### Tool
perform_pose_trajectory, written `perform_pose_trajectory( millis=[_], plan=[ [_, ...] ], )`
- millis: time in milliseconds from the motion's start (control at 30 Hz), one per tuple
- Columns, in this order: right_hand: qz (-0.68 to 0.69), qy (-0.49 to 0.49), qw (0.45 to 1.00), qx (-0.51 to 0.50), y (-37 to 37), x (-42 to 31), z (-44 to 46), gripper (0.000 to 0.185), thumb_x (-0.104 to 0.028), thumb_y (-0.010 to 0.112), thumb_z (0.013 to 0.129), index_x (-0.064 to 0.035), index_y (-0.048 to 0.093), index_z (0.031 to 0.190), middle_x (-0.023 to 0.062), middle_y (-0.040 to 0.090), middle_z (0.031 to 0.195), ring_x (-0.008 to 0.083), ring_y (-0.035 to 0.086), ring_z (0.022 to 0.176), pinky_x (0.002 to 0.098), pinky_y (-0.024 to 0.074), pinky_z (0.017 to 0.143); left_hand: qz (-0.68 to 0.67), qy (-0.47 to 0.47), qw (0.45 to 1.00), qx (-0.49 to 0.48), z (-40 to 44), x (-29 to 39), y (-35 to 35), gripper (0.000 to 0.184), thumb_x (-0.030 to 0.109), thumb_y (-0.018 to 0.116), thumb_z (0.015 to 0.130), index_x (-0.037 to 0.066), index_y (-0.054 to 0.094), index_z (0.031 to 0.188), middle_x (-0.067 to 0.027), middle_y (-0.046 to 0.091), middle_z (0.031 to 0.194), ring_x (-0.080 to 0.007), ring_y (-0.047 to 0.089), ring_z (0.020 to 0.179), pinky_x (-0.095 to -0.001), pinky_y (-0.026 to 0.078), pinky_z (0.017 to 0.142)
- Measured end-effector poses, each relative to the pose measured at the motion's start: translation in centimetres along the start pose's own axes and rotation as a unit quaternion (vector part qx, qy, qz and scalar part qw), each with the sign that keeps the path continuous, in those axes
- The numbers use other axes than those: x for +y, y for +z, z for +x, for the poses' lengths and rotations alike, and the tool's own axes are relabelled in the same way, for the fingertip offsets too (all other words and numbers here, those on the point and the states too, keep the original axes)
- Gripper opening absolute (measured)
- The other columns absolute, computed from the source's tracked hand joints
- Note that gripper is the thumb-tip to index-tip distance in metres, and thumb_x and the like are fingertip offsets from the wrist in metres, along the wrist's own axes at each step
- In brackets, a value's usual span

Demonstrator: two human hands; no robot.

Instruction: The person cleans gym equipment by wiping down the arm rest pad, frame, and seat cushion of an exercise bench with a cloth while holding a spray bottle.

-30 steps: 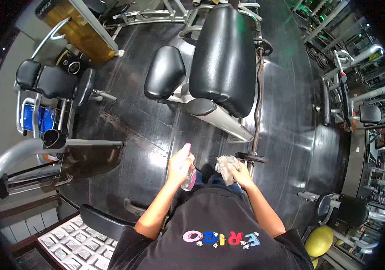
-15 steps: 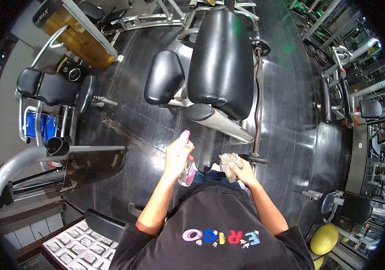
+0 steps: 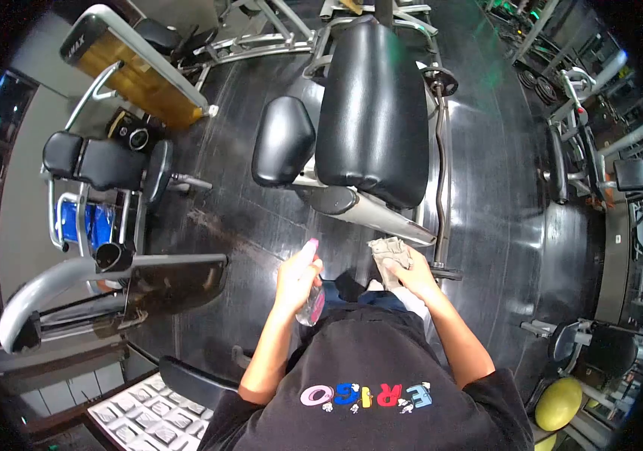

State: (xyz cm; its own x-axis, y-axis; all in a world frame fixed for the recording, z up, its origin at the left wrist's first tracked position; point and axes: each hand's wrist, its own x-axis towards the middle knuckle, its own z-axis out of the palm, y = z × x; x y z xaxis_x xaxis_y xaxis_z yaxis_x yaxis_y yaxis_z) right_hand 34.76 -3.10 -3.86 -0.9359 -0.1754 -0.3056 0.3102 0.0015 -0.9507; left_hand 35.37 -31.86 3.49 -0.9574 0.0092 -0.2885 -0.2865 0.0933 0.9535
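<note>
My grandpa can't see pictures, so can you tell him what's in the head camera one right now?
In a gym, a person's left hand holds a spray bottle and their right hand holds a crumpled beige cloth. Ahead is a padded black bench, with a wavy bar along its right side.

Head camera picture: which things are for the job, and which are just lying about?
Seem part of the job:
- spray bottle, in the left hand
- crumpled cloth, in the right hand

Just there, not touched:
- black padded bench
- bent bar
- large yellow ball
</note>
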Motion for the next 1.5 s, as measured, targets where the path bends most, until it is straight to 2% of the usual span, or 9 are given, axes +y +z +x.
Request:
perform_pose_trajectory(
  millis=[233,433,700,800,933,1067,1267,1333,1500],
  plan=[
    [-0.069,-0.113,0.98,0.15,3.0,-4.2,2.7,0.048,-0.022,0.072,0.09,0.002,0.06,0.129,0.0134,0.071,0.114,0.0188,0.065,0.107,0.0339,0.0489,0.097,0.035,0.03,0.997,-0.066,3.2,-1.3,-5.8,0.037,0.01,0.062,0.091,0.003,0.064,0.128,-0.0015,0.065,0.086,-0.0095,0.06,0.06,-0.0265,0.051,0.058],
    [-0.479,-0.274,0.799,0.241,10.5,-12.4,6.3,0.045,0.0,0.068,0.074,-0.0056,0.065,0.119,0.0161,0.063,0.126,0.0362,0.057,0.122,0.0433,0.0448,0.103,0.129,0.083,0.977,-0.148,6.4,-0.2,-12.1,0.033,0.008,0.059,0.09,0.003,0.064,0.122,-0.0065,0.064,0.082,-0.0139,0.063,0.06,-0.0301,0.053,0.062],
    [-0.689,-0.316,0.629,0.17,12.5,-9.0,7.9,0.029,-0.016,0.064,0.081,-0.0268,0.068,0.108,-0.0043,0.06,0.129,0.0226,0.048,0.131,0.0617,0.0238,0.115,0.231,0.156,0.925,-0.257,10.8,-1.3,-17.3,0.042,0.01,0.063,0.089,0.005,0.06,0.13,-0.0104,0.065,0.084,-0.0212,0.066,0.07,-0.0338,0.054,0.069],
    [-0.655,-0.254,0.684,0.195,13.7,-9.5,8.5,0.035,-0.013,0.068,0.079,-0.0254,0.067,0.111,-0.0061,0.058,0.131,0.0261,0.045,0.136,0.0628,0.027,0.114,0.237,0.213,0.903,-0.287,12.3,-1.8,-18.1,0.046,0.007,0.064,0.087,0.006,0.059,0.133,-0.0108,0.065,0.085,-0.0239,0.066,0.073,-0.0345,0.054,0.07],
    [-0.676,-0.203,0.644,0.297,17.6,-9.3,10.7,0.04,-0.011,0.068,0.076,-0.0233,0.066,0.113,-0.0042,0.06,0.126,0.0256,0.046,0.133,0.0613,0.0317,0.11,0.225,0.259,0.89,-0.301,13.8,-1.7,-18.2,0.048,0.006,0.065,0.086,0.006,0.058,0.134,-0.0106,0.066,0.086,-0.0261,0.065,0.073,-0.0354,0.054,0.07],
    [-0.673,-0.282,0.657,0.189,14.4,-12.0,9.7,0.037,-0.012,0.066,0.077,-0.0214,0.065,0.113,-0.0037,0.063,0.117,0.0208,0.055,0.12,0.0432,0.0413,0.101,0.21,0.259,0.889,-0.314,14.1,-1.2,-18.5,0.049,0.004,0.065,0.085,0.006,0.058,0.133,-0.0103,0.066,0.084,-0.0263,0.065,0.073,-0.0363,0.054,0.069],
    [-0.641,-0.167,0.661,0.352,18.9,-12.8,14.3,0.029,-0.01,0.062,0.079,-0.0177,0.066,0.107,-0.0004,0.062,0.1,0.0238,0.058,0.103,0.0415,0.0425,0.089,0.227,0.262,0.88,-0.325,14.5,-0.9,-18.7,0.044,0.005,0.066,0.085,0.006,0.061,0.128,-0.0102,0.066,0.084,-0.0256,0.066,0.073,-0.0361,0.054,0.068],
    [-0.642,-0.267,0.68,0.233,20.0,-10.1,15.1,0.021,-0.017,0.059,0.083,-0.0189,0.065,0.103,0.0014,0.059,0.094,0.0245,0.057,0.098,0.0421,0.0428,0.083,0.235,0.241,0.881,-0.333,14.3,-0.2,-19.1,0.041,0.006,0.066,0.085,0.006,0.062,0.126,-0.0103,0.066,0.085,-0.0257,0.066,0.074,-0.0362,0.053,0.068],
    [-0.675,-0.231,0.654,0.251,15.3,-14.2,13.8,0.027,-0.011,0.062,0.079,-0.0185,0.065,0.105,0.0016,0.059,0.088,0.0264,0.059,0.085,0.0433,0.0441,0.07,0.207,0.295,0.892,-0.274,14.0,0.5,-19.6,0.017,0.009,0.061,0.083,0.0,0.063,0.097,-0.0123,0.062,0.079,-0.0251,0.064,0.066,-0.0363,0.052,0.068]
  ],
)
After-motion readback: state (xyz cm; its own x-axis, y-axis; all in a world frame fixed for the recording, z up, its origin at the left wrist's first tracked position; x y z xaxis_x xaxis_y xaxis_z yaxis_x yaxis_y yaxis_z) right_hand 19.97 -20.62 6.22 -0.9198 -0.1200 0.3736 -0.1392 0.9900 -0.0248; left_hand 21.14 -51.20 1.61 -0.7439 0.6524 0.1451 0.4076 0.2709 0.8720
